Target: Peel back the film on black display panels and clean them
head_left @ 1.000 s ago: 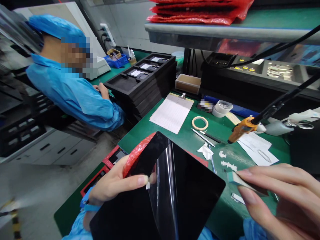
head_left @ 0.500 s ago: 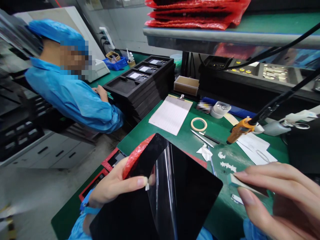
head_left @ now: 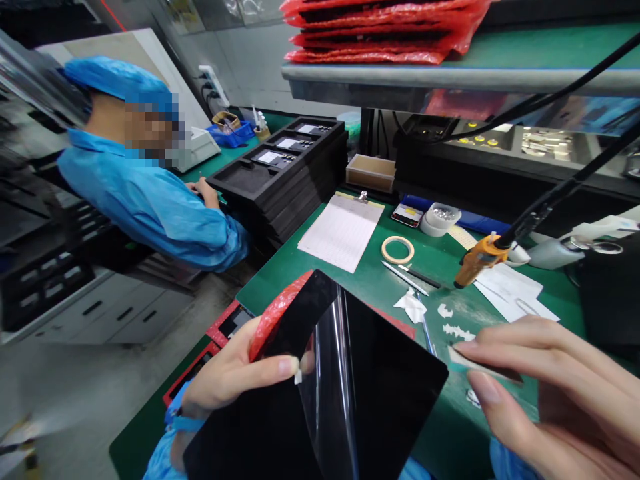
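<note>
Over the near side of the green bench [head_left: 280, 259], I see the left hand [head_left: 225, 377] clamped on a black panel [head_left: 393, 380], thumb on the face and fingertips mostly hidden behind. A white tab [head_left: 299, 377] shows at the thumb tip, next to a clear film [head_left: 333, 373] that runs down the panel in glossy streaks. Red wrap [head_left: 280, 308] bulges past the panel's edge, just above that thumb. The right hand [head_left: 565, 383] is well apart from the panel, its fingers closed on a thin pale pad [head_left: 463, 361]; I can't tell whether the thumb presses it too.

Just beyond the pad I make out a jagged scrap [head_left: 457, 332], then a crumpled tissue [head_left: 411, 305] near the panel's far edge. Past the tissue lie a white pen [head_left: 404, 277], a black one beside it, and a tape roll [head_left: 399, 261]. An orange driver [head_left: 477, 259] hangs to the right, in front of some papers [head_left: 510, 291]. Farther out I have a clipboard [head_left: 340, 230], a white cup [head_left: 440, 223] of small parts, and stacked black trays [head_left: 295, 180]. Left of those, a co-worker [head_left: 155, 200] in blue sits bent forward.
</note>
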`<state>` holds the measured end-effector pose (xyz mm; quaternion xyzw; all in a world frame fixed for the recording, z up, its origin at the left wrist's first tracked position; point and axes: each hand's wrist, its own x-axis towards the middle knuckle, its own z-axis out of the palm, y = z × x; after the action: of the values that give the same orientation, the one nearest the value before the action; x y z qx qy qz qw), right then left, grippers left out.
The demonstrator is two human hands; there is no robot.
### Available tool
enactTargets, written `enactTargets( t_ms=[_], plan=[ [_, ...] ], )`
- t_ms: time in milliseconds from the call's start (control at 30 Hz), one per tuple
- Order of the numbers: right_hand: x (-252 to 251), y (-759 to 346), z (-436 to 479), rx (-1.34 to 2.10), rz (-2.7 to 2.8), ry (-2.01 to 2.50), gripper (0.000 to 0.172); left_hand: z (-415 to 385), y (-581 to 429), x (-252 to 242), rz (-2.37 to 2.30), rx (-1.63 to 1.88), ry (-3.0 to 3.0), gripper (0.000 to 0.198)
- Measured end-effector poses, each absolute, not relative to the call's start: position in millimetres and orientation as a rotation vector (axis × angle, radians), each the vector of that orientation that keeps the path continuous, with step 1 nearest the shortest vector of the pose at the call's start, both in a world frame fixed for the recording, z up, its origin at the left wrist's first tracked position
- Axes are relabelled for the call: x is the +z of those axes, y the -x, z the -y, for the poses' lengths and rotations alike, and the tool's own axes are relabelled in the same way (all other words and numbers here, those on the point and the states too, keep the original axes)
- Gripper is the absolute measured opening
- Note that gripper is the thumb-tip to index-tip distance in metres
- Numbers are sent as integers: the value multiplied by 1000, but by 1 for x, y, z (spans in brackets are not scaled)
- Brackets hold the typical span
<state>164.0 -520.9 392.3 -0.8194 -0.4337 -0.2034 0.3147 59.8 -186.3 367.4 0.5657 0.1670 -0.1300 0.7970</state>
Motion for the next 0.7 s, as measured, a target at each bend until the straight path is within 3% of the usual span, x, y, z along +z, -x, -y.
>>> enactTargets(
  t_ms=[267, 700],
  plan=[
    [391, -157, 516, -563, 1073, 2154, 8, 186, -54, 365, -440, -240, -1204, 64],
    [392, -157, 514, -600, 1164, 2155, 11, 185, -51, 363, -444, -233, -1216, 58]
  ],
)
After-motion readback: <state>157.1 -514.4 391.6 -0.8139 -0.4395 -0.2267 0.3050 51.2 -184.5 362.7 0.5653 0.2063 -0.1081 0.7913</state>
